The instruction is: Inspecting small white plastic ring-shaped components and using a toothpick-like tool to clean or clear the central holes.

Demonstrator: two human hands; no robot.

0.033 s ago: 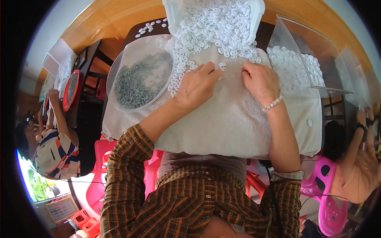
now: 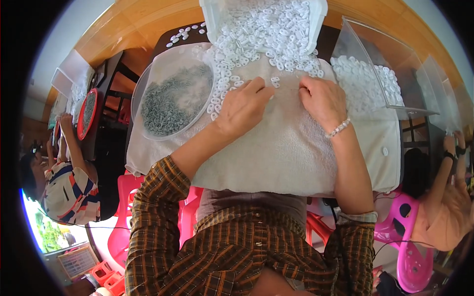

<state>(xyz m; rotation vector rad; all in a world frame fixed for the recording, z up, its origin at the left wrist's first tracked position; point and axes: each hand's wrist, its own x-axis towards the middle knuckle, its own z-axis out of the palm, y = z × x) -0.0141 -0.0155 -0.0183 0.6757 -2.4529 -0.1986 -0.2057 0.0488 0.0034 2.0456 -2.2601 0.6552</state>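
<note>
My left hand (image 2: 244,106) is closed in a pinch above the light towel (image 2: 276,148); a bit of a small white oval piece (image 2: 271,97) shows at its fingertips. To its right, my right hand (image 2: 323,98) is closed with curled fingers, and whatever they hold is hidden. Two or three loose white two-holed oval pieces (image 2: 275,82) lie between the hands. Many more spill from a tipped white tub (image 2: 320,29) at the far side. A round clear tray (image 2: 139,116) with a heap of small grey screws (image 2: 165,111) sits left of my left hand.
A clear box (image 2: 395,91) of white pieces stands at the right. A single white piece (image 2: 385,151) lies near the towel's right edge. Several white ovals (image 2: 183,34) rest on the dark table at far left. People work at both sides, a red tray (image 2: 88,116) by the left one.
The whole view has shifted very slightly. Both hands keep nearly the same place and the same closed pose.
</note>
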